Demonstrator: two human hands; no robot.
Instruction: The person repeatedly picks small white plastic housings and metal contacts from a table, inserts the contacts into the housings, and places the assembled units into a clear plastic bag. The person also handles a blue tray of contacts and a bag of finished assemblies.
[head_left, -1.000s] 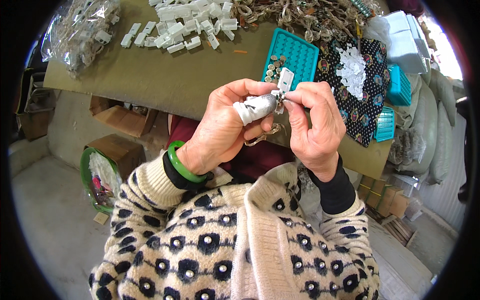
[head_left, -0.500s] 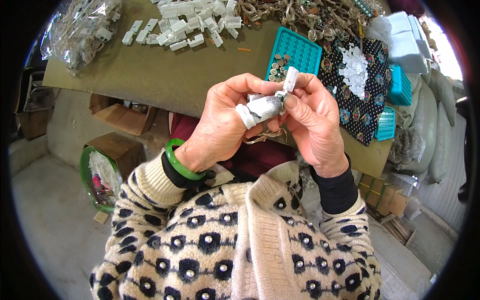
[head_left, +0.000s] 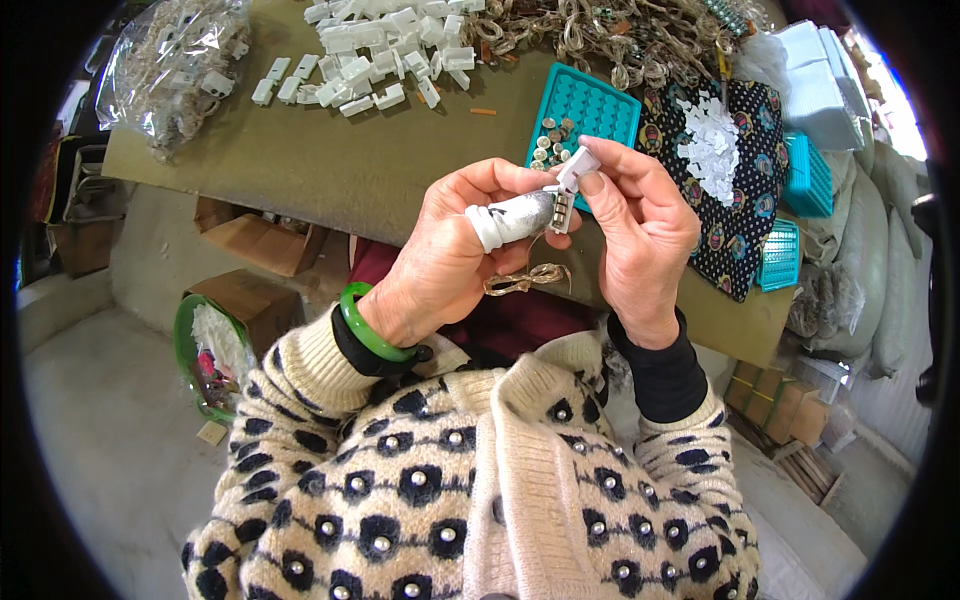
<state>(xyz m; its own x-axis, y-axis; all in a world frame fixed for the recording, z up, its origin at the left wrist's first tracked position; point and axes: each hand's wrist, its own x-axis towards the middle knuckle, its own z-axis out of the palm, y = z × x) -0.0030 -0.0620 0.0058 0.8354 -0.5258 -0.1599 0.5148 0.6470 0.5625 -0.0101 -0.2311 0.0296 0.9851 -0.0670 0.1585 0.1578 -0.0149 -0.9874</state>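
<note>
White plastic takes centre stage: the small case (head_left: 577,170) stands open between the hands, near the tabletop (head_left: 380,150) edge, metal glinting inside. Left hand (head_left: 435,245) clamps its body, wrapped thumb (head_left: 515,222) alongside; right hand (head_left: 645,240) fingers pinch the lid (head_left: 576,167). Likely mid-fitting, calling for steady alignment. Glossy wire (head_left: 530,281) loops below.

Green tub (head_left: 184,345) on floor (head_left: 120,430) at left, cardboard box (head_left: 262,306) beside it; pale sacks (head_left: 891,280) far right.
</note>
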